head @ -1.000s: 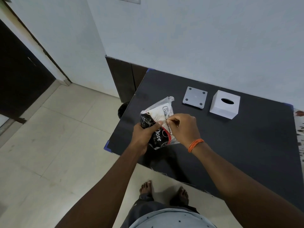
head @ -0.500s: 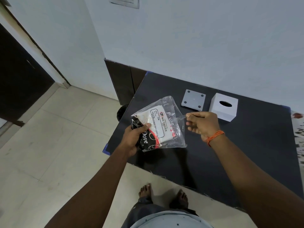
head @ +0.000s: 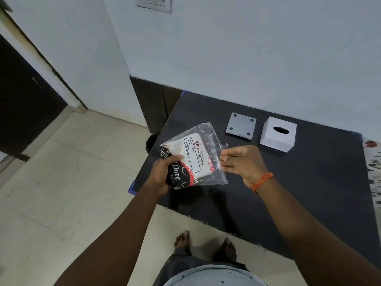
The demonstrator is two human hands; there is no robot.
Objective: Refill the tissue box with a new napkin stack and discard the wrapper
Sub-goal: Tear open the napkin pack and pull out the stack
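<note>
My left hand [head: 162, 172] grips the napkin pack [head: 192, 157] by its left end, above the left part of the black table [head: 309, 193]. The pack is a white napkin stack in a clear plastic wrapper with a white label and a black and red print. Its right end hangs loose and open. My right hand [head: 242, 163] sits just right of that loose end, fingers slightly apart, fingertips at the plastic edge. The white tissue box [head: 278, 134] with an oval slot stands farther back on the table. Its grey base plate [head: 241, 125] lies beside it, feet up.
A dark round bin [head: 151, 141] stands on the tiled floor by the table's left edge. A white wall runs behind the table. A dark doorway [head: 24, 112] is far left. A speckled surface [head: 374, 164] adjoins the table's right side. My bare feet are near the front edge.
My right hand pulled the wrapper's end open to the right, then came back to the loose plastic edge. The pack has lifted and turned flatter in my left hand.
</note>
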